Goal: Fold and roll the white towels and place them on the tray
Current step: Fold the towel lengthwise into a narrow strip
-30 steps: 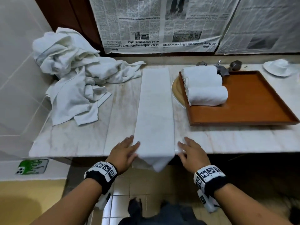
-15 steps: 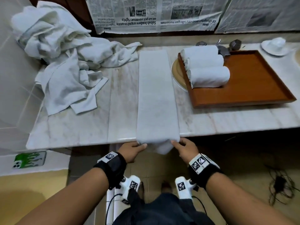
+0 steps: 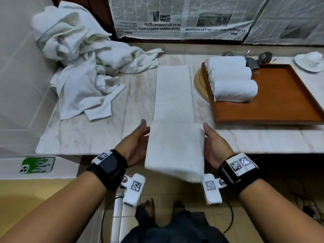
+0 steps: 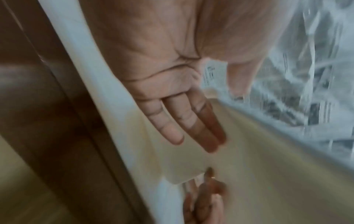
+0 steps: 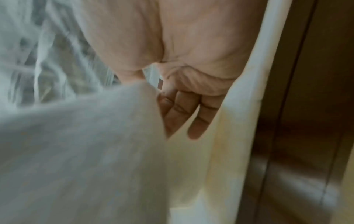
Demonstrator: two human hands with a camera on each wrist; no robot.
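1. Over at ten o'clock, the heap of loose towels [image 3: 84, 67] sprawls across the far-left of the marble counter [image 3: 98, 137]. It sits well clear of your lane, so nothing there should snag.
2. Your left hand [image 3: 135, 144] is at the left edge of the folded towel [image 3: 173, 95], palm turned inward and fingers running under the cloth. They look straight in the wrist view, so you're carrying that end, not clenching it.
3. Dead centre, the towel runs as a long strip toward twelve o'clock. Its near end is lifted off the counter's front lip, probably to start the roll.
4. Your right hand [image 3: 214, 146] mirrors the other: thumb on top, fingers curled beneath, pinching the right edge to keep the end square.
5. At two o'clock, the wooden tray [image 3: 280, 102] holds three rolled towels [image 3: 233, 81] along its left side. There's bare wood to their right and nearer you, so room for this roll. Mind the tray's raised rim when you set it in.
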